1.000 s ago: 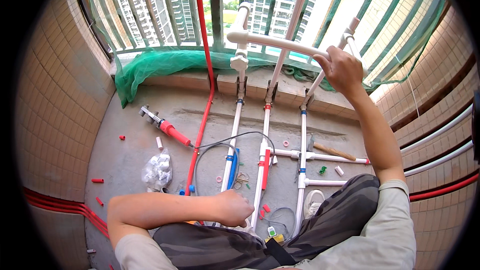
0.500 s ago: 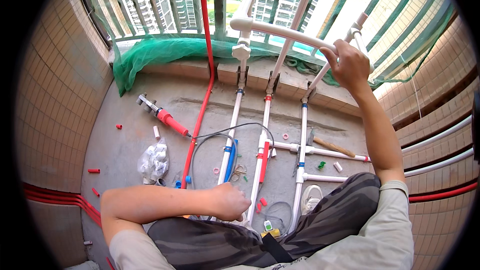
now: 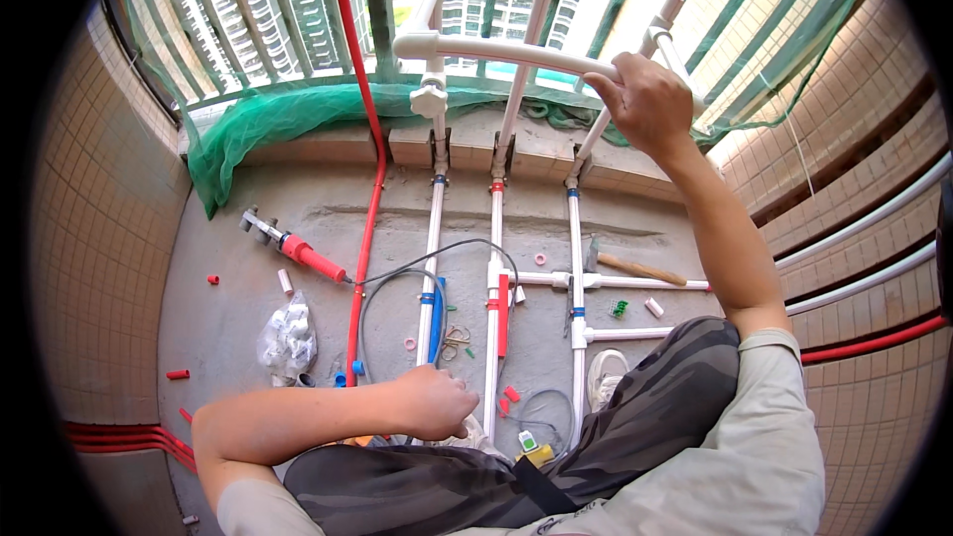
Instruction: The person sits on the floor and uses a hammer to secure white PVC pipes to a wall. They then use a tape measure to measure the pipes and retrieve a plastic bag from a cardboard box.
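Observation:
My right hand [image 3: 650, 104] is raised and wrapped round the right part of a white horizontal pipe [image 3: 496, 52]. That pipe joins elbow fittings at its left end, above a white valve [image 3: 429, 100] on an upright pipe. Low in front of me, my left hand [image 3: 437, 403] is closed in a fist by my left leg, above a white shoe. The inside of the fist is hidden. Beyond it, white floor pipes [image 3: 496, 337] with red and blue clips run toward the sill.
A red-handled pipe welding tool [image 3: 313, 256] with a cable lies at left, near a plastic bag of white fittings [image 3: 287, 339]. A red pipe [image 3: 368, 258] crosses the floor. A hammer [image 3: 643, 269] lies at right. Green netting [image 3: 263, 129] hangs along the railing.
The whole view has shifted, so the pipes and floor things now sit farther left. My right hand keeps its grip on the white pipe, and my left hand stays closed.

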`<control>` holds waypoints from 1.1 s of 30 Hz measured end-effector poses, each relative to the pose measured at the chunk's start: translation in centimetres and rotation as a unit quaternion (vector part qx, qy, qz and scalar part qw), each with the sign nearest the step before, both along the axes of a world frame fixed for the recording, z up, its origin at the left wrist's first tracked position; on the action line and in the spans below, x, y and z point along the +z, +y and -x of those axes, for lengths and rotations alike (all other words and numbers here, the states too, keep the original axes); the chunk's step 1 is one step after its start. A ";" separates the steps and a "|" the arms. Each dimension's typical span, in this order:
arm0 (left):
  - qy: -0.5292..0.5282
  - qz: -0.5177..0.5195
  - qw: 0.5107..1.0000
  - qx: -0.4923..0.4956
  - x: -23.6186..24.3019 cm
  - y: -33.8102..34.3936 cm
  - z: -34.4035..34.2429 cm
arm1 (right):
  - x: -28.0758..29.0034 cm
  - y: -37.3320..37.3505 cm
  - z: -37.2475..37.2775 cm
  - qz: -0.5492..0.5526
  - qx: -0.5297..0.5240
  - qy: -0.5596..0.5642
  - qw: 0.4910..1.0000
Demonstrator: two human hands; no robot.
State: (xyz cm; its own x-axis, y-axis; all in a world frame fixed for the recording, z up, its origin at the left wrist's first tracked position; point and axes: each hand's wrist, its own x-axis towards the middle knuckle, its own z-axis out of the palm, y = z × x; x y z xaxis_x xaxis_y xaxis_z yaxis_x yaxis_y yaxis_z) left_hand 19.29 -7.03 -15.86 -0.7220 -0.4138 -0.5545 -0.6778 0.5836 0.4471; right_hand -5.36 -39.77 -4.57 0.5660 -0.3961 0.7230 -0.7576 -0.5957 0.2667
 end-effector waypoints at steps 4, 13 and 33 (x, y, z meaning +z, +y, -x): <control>0.005 -0.003 1.000 -0.002 0.1 -0.1 -0.2 | -0.1 0.7 -0.1 0.009 -0.021 0.006 1.000; -0.009 -0.017 1.000 -0.002 -0.4 -0.6 -0.4 | 0.9 2.0 3.1 -0.001 0.072 -0.053 0.996; 0.005 -0.044 0.901 0.431 -0.6 -9.7 -4.5 | 5.0 16.0 12.1 -0.665 0.364 0.057 0.650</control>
State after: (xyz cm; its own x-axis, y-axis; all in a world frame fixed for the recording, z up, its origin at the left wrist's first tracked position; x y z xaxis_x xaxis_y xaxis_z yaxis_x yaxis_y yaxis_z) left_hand 23.82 -16.76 -16.49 -0.1586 -0.7787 -0.6071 -0.8577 -0.1959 0.4753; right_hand -17.42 -23.73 0.42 0.9730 -0.2258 -0.0469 -0.1664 -0.5466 -0.8207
